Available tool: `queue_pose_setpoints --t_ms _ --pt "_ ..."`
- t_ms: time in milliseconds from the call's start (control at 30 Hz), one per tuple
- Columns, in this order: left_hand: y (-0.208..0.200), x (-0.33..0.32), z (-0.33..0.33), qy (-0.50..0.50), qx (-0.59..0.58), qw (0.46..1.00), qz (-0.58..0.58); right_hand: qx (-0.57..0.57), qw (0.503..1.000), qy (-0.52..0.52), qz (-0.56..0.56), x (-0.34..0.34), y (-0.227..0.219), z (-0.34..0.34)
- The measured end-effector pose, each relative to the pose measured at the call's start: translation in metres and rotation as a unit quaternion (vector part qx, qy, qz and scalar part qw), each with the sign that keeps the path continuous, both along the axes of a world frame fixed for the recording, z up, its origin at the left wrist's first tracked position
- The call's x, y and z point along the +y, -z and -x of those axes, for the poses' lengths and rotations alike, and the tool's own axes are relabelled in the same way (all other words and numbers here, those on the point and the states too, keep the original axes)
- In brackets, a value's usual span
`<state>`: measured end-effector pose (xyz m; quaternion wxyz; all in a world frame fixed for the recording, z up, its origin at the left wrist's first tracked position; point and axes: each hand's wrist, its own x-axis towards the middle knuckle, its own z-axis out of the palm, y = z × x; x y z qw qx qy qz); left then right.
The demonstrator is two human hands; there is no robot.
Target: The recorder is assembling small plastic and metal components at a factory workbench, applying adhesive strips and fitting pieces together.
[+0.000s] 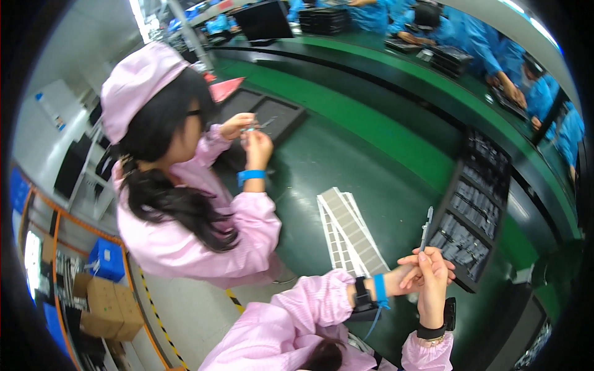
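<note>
Upright between thumb and finger of my right hand (pixel 434 285) is a thin, narrow grey strip-like part (pixel 427 227). That hand is closed on the part's lower end. My left hand (pixel 399 279) reaches in from the left, its fingers overlapping and partly hidden by the right hand; whether they grip anything does not show. Just beyond both hands lies a black compartmented tray (pixel 447 213), filled with rows of small grey-silver parts (pixel 459 245). White sheets (pixel 354 230) with rows of beige-grey rectangles lie overlapped to the left of my hands.
On my left a co-worker in a pink smock (pixel 192 226) holds a small part in both hands over another black tray (pixel 281 123). The green worktable (pixel 303 167) runs between us. Across a raised dark ledge (pixel 371 83), people in blue work. Cardboard boxes (pixel 111 303) stand on the floor.
</note>
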<state>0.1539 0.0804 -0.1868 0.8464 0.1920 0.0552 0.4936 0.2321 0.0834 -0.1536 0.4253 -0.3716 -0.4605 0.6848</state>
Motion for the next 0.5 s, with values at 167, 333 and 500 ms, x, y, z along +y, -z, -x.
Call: queue_pose_setpoints --t_ms 167,333,500 --pt "0.008 0.005 0.000 0.020 -0.077 0.995 0.062 0.023 0.996 -0.087 0.013 -0.006 -0.040 0.050" --pt "0.023 0.014 -0.008 0.063 -0.149 0.986 0.039 0.011 0.991 -0.130 0.017 -0.011 -0.038 0.072" --pt "0.017 0.014 -0.011 0.092 -0.111 0.986 0.080 0.002 0.990 -0.137 0.030 -0.013 -0.032 0.083"
